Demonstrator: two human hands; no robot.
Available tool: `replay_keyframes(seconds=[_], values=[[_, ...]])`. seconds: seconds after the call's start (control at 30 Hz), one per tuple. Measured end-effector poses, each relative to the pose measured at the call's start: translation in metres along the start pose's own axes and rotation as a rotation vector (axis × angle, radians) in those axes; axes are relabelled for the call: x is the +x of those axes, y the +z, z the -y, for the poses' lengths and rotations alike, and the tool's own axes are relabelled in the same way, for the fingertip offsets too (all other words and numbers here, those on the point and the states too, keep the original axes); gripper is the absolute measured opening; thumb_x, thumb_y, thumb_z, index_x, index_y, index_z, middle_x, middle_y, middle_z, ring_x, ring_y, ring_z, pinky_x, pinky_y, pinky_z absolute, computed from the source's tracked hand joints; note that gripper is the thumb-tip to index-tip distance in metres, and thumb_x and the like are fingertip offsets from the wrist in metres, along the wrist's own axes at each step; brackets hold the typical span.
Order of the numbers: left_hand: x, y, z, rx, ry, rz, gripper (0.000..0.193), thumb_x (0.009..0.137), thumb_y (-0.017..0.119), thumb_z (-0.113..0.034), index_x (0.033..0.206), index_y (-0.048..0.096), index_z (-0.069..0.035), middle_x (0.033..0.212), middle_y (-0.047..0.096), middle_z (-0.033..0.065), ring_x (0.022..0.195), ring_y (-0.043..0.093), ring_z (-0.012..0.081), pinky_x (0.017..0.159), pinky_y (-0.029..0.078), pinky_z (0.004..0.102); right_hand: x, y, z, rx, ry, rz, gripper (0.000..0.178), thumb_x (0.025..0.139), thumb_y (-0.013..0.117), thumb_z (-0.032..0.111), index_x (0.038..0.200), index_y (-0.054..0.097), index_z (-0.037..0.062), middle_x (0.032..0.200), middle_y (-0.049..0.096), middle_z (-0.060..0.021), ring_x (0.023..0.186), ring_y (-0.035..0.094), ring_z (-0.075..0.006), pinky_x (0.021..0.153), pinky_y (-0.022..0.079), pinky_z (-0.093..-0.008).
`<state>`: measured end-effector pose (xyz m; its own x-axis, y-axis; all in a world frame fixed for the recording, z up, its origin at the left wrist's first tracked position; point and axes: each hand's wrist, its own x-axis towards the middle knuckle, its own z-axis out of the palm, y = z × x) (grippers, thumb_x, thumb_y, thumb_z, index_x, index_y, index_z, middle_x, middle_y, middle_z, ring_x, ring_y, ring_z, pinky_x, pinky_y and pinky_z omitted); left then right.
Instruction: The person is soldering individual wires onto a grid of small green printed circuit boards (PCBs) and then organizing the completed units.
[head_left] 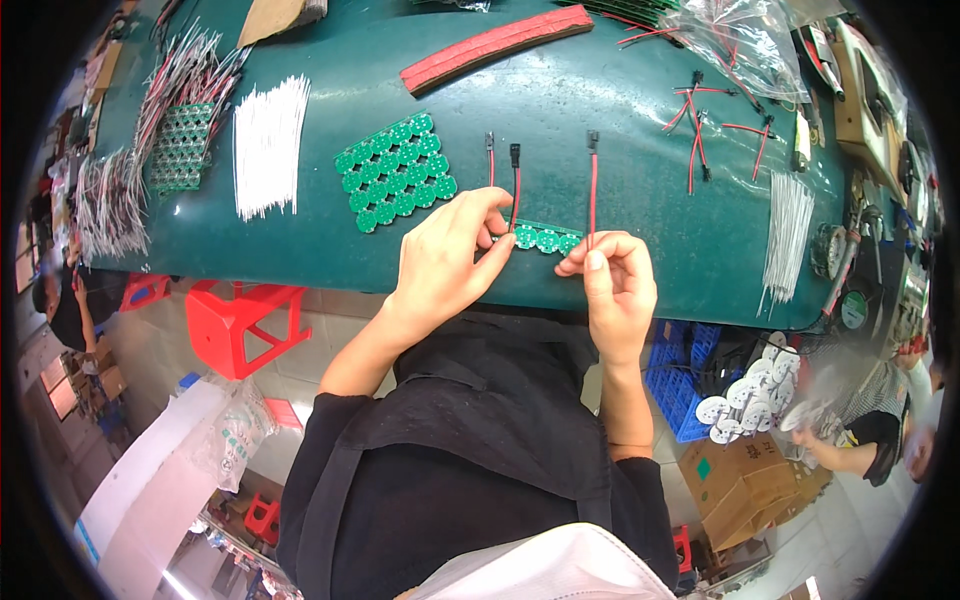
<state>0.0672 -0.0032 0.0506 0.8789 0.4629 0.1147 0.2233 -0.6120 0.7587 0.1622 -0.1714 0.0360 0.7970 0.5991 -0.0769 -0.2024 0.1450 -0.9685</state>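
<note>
A short strip of round green circuit boards point(546, 240) lies at the table's near edge, between my two hands. My left hand point(450, 250) is closed at the strip's left end, thumb and fingers around the lower part of a red-and-black connector wire point(516, 185). Its black plug points away from me. Another connector wire point(490, 148) stands out just beyond those fingers. With thumb and forefinger my right hand point(617, 285) pinches the lower end of a further connector wire point(594, 185) by the strip's right end. The wire ends are hidden by my fingertips.
Left of my hands lies a green circuit-board panel point(395, 172), then white wires point(270, 148) and another panel point(181, 145) among wire bundles. A red foam strip point(498, 50) lies farther back. Loose connector wires point(697, 130), a plastic bag point(745, 45) and grey-white wires point(787, 240) are right.
</note>
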Motion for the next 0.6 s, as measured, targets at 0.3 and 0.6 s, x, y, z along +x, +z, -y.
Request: replay_keyframes(seconds=[0.3,0.6], values=[[-0.001,0.008,0.003,-0.076,-0.063,-0.073,0.037,0.08,0.074,-0.006,0.114,0.057,-0.006,0.081,0.067,0.0012,0.059,0.061,0.0117,0.054,0.049,0.0267,0.002,0.004,-0.001,-0.157,-0.008,0.031,0.005,0.098,0.054,0.002,0.098,0.051,-0.0022,0.097,0.059,-0.0101,0.084,0.063,-0.0154,0.081,0.054,-0.0296],[-0.001,0.009,0.007,-0.096,-0.053,-0.083,0.035,0.08,0.075,-0.004,0.111,0.058,-0.006,0.077,0.066,0.0007,0.056,0.059,0.0099,0.051,0.047,0.0241,0.003,0.004,-0.004,-0.139,0.003,0.009,0.006,0.094,0.059,-0.002,0.095,0.054,-0.0047,0.099,0.058,-0.0101,0.082,0.065,-0.0138,0.076,0.057,-0.0269]])
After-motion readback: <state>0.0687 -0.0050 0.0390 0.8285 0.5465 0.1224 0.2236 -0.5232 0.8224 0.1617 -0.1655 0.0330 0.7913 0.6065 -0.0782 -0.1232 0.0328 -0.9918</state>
